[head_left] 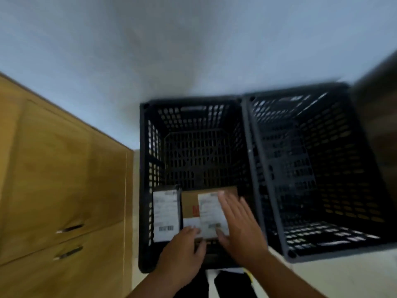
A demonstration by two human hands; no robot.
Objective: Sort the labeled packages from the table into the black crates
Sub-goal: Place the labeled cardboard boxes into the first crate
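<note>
Both hands reach down into one of two black crates. The right hand point(238, 224) lies flat with its fingers straight and released on top of a cardboard box point(190, 203). It covers part of the box's white label point(209, 211). The left hand point(182, 250) sits at the near edge of the same box with its fingers bent. Blur hides whether they grip the box or only touch it.

A pale grey wall point(193, 50) fills the upper part of the view. At the left stands a wooden cabinet point(53, 168) with two drawer fronts, one above the other. The two mesh crates stand side by side on a light floor point(343, 280), with their rims touching. The left crate point(143, 168) holds two labelled packages, both at its near end. The right crate point(343, 168) shows only its mesh bottom. A blurred brown shape point(378, 125) cuts in at the right edge, and I cannot tell what it is.

Just beside the cardboard box, on its left, lies a dark grey package point(177, 203). It bears a long white label point(165, 214) with a barcode at its near end. The cabinet has two dark handles, an upper handle point(72, 227) and a lower handle point(69, 252).
</note>
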